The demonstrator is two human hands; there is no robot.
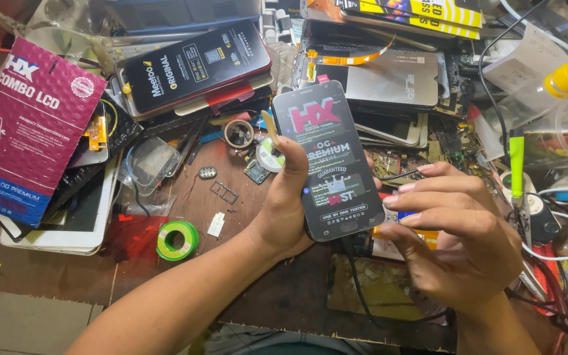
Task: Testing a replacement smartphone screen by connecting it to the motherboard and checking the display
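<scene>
Cluttered workbench: we're gripping a phone screen in our left hand, thumb clamped across it; right hand, half-curled and holding nothing, is touching the screen's right edge.

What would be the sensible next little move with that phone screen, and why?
Probably pinch a lower corner of the film on the phone screen with the right hand. The left hand already grips the screen upright, thumb on its left edge, and the printed protective film covers its face. The right fingertips sit at its lower right edge, seemingly ready to peel.
</scene>
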